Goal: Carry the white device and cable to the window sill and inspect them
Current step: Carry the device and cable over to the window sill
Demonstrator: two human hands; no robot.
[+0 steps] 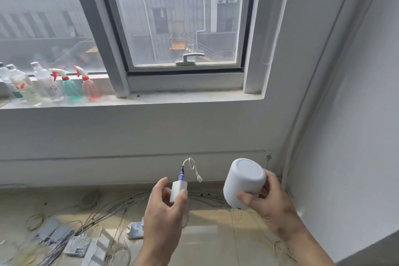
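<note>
No legible writing on either item. Right hand [268, 198] grips the device [244, 183], tilted, fingers [248, 197] wrapped around its side. Left hand [165, 207] pinches the charger [177, 190]; its cable [192, 167] loops above. Both are near, below the sill [172, 98].

Two hands show: the left [165, 203] holds one white charger [177, 191] with one short cable [193, 168], the right [268, 201] holds one white device [244, 182]. On the sill [194, 98] stand two spray bottles, one green [70, 87] and one red [89, 85], and at least three clear bottles [44, 84], the leftmost ones cut off by the frame edge. The floor [205, 233] carries many thin wires [103, 211], too tangled to count, and one white packet [136, 230].
</note>
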